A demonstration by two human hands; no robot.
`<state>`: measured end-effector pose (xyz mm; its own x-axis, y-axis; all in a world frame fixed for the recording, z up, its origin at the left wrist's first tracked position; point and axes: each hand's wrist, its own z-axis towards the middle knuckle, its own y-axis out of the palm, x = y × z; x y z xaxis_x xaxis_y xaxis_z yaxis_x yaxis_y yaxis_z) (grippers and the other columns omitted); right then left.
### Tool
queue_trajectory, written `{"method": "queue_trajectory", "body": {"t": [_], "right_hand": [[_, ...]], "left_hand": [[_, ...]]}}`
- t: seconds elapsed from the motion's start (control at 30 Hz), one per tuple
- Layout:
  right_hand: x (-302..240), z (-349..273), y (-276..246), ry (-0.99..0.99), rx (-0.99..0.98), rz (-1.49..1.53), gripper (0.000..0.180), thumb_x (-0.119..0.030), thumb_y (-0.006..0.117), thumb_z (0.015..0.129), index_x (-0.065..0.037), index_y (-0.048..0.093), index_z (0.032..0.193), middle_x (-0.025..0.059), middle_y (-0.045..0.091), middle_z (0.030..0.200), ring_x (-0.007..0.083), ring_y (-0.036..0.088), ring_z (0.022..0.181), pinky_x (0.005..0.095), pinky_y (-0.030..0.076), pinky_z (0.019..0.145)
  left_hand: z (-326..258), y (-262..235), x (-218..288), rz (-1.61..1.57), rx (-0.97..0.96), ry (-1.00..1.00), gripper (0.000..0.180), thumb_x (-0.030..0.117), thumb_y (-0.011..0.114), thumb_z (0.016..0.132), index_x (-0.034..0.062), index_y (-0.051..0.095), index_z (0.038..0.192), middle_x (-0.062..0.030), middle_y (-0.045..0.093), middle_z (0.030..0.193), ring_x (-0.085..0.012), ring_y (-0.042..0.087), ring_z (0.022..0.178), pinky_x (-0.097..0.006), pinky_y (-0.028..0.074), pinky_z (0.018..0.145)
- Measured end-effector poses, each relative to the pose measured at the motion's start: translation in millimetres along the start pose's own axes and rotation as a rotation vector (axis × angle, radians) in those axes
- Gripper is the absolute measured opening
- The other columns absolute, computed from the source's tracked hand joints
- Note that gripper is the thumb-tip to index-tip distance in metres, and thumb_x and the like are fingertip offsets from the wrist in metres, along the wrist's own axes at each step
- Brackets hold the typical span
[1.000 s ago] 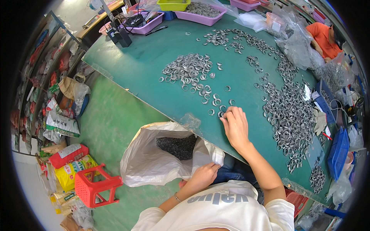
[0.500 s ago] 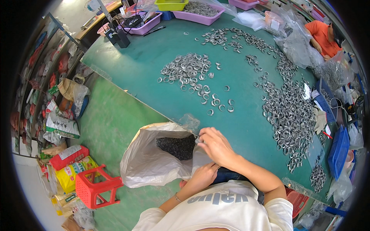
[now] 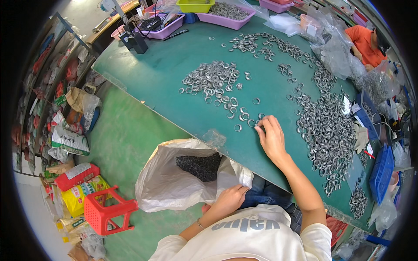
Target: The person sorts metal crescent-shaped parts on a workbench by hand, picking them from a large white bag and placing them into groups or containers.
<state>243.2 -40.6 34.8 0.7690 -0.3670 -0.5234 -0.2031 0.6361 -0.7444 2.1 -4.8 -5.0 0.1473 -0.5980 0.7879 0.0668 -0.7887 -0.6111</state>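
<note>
My left hand [image 3: 230,199] is closed on the rim of a white woven sack [image 3: 163,185]. The sack gapes open beside the table edge, with a heap of small dark pieces [image 3: 200,167] inside. Out over the green table [image 3: 174,93], my right hand [image 3: 272,137] has its fingertips pinched on a grey metal ring [image 3: 257,123] at the near end of a loose trail. Those fingers partly cover the ring. The trail leads back to a pile of similar rings [image 3: 213,76].
A long band of rings [image 3: 326,135] curves along the table's right side. Purple trays [image 3: 226,15] and a black device [image 3: 137,43] stand at the back. A red stool [image 3: 106,211] is on the floor at left. Another person in orange [image 3: 365,43] sits at far right.
My right hand has moved from the sack's mouth, forward and right to the loose rings. My left hand keeps its hold on the sack rim.
</note>
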Motion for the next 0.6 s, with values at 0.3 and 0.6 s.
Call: {"method": "queue_trajectory", "body": {"t": [0.3,0.6], "right_hand": [[-6,5,14,-0.067,-0.042,-0.163,0.015,-0.004,0.066,0.081,0.001,0.055,0.091,0.0145,0.054,0.099,0.0333,0.054,0.093,0.0416,0.044,0.079],[-73,-23,0,-0.054,-0.279,0.351,0.016,-0.007,0.064,0.086,0.001,0.052,0.092,0.0172,0.052,0.1,0.0382,0.056,0.088,0.0423,0.047,0.076]], "left_hand": [[1,0,2,0.024,0.049,0.043,0.022,0.005,0.056,0.084,0.0005,0.064,0.104,-0.0168,0.063,0.09,-0.0362,0.064,0.076,-0.044,0.053,0.068],[3,0,2,0.024,0.05,0.051,0.022,0.004,0.056,0.084,0.0002,0.064,0.104,-0.0171,0.063,0.092,-0.0363,0.064,0.076,-0.043,0.053,0.068]]}}
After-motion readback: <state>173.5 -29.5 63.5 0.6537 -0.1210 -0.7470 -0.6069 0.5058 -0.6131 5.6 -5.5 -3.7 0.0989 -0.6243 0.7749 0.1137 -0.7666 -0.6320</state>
